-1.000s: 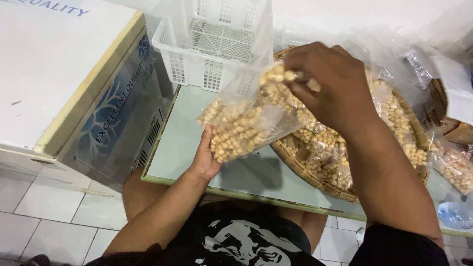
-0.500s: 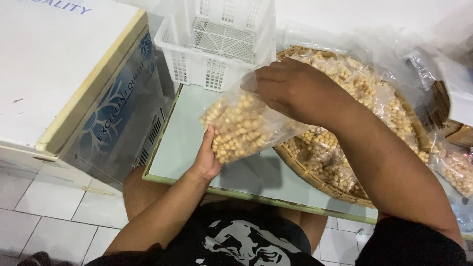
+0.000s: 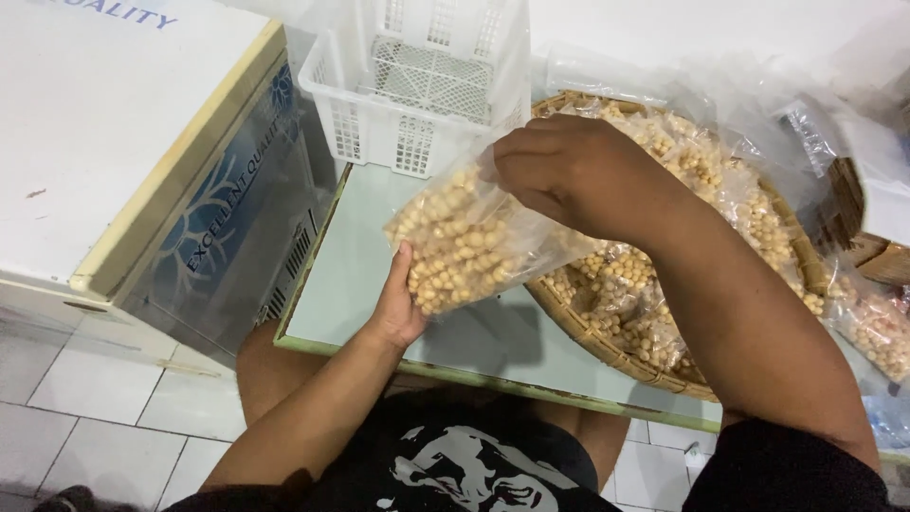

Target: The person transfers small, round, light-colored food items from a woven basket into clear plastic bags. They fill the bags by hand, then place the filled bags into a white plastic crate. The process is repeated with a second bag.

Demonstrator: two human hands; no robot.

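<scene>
1. hands first: your left hand (image 3: pixel 403 308) cups the underside of the clear plastic bag of small round tan snacks (image 3: pixel 460 248), fingers closed up against its base.
2. your right hand (image 3: pixel 559 171) is pinched shut on the bag's open top edge, knuckles curled over it.
3. the bag hangs tilted above the pale green tabletop (image 3: pixel 365 275), just beside the round woven bamboo tray (image 3: pixel 607 346) heaped with more filled bags.
4. keep the left palm flat under the weight so the top hand only guides the mouth.
5. hold the mouth higher than the base, or pieces may spill toward the tray.
6. the white slatted plastic basket (image 3: pixel 417 85) stands beyond the bag, well apart from the tray's near rim.
</scene>
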